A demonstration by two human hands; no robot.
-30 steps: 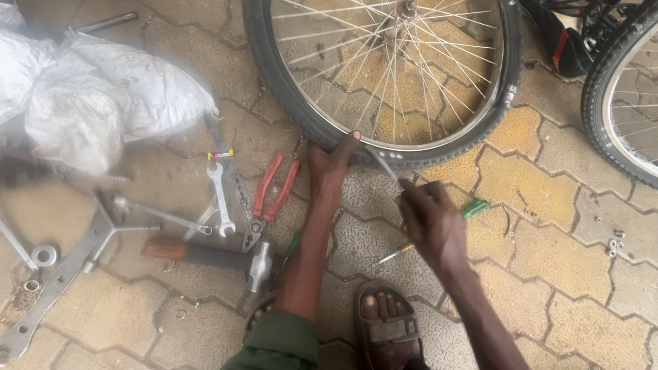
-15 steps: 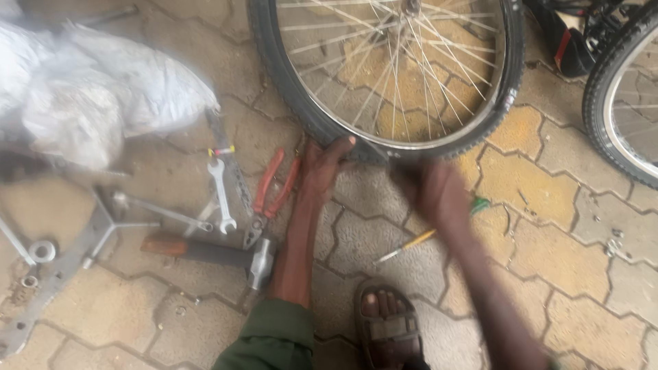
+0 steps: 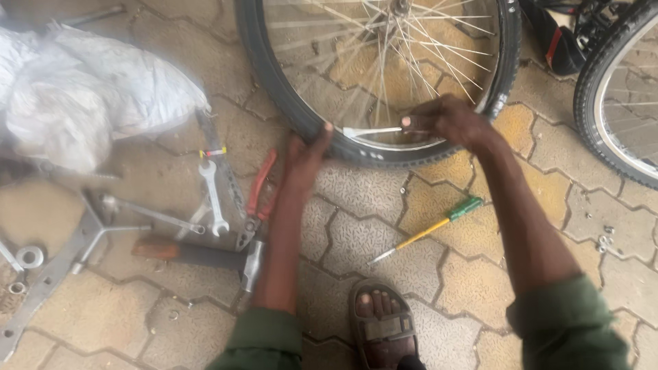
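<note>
At the far left a crumpled white plastic sack (image 3: 82,103) lies on the paving, with metal brackets and a washer (image 3: 29,257) below it; next to these sit a silver open-ended spanner (image 3: 211,195), red-handled pliers (image 3: 259,188) and a hammer (image 3: 199,255) with a dark handle, its head toward the person's left forearm; the left hand (image 3: 305,152) presses on the lower edge of the tyre (image 3: 274,75) of an upright bicycle wheel, the thumb laid over the rubber and the fingers spread against its side, so it braces the tyre rather than closing round it; the wheel stands on the ground at the top middle of the view, its spokes (image 3: 404,48) fanning from the hub; below it a sandalled foot (image 3: 382,325) rests on the pavers, and a screwdriver (image 3: 428,229) with a green handle and yellow shank lies loose beside it; the right hand (image 3: 449,120) is curled shut around a slim flat metal lever (image 3: 373,130), whose tip points left along the rim just inside the tyre; at the far right part of a second wheel (image 3: 610,109) shows, well apart from the hands.
</note>
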